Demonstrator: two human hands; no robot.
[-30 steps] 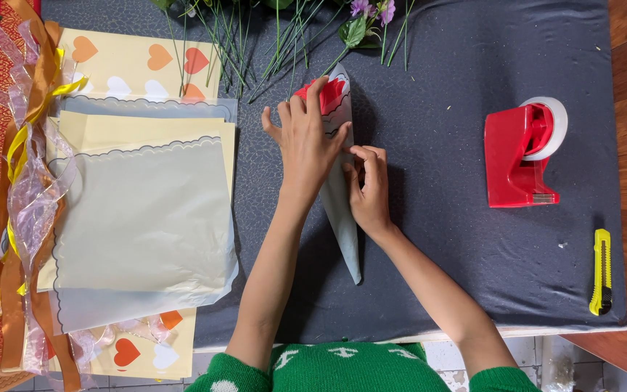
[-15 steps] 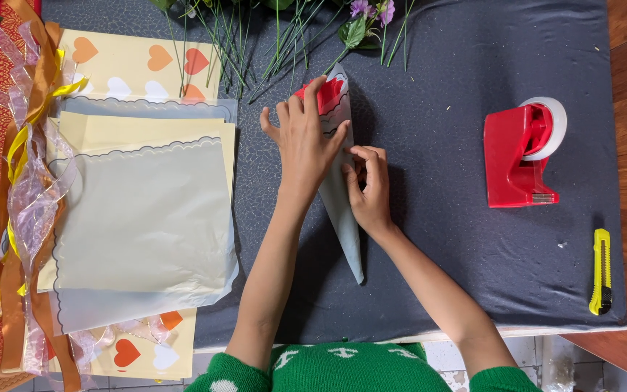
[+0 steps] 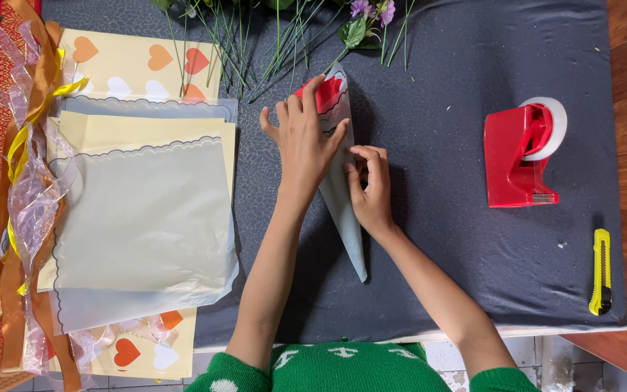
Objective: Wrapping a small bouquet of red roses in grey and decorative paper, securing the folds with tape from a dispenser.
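A grey paper cone with a red heart-printed lining lies on the dark grey table cover, point toward me. My left hand lies flat on the cone's upper part, fingers spread, pressing it down. My right hand pinches the cone's right edge at its middle with curled fingers. Both arms wear green sleeves.
A stack of pale wrapping sheets lies to the left, over cream sheets with heart prints. Ribbons trail along the far left. Green flower stems lie at the top. A red tape dispenser and a yellow utility knife sit at the right.
Both hands stay on the cone; my right fingers have shifted slightly along its edge. Nothing else has moved.
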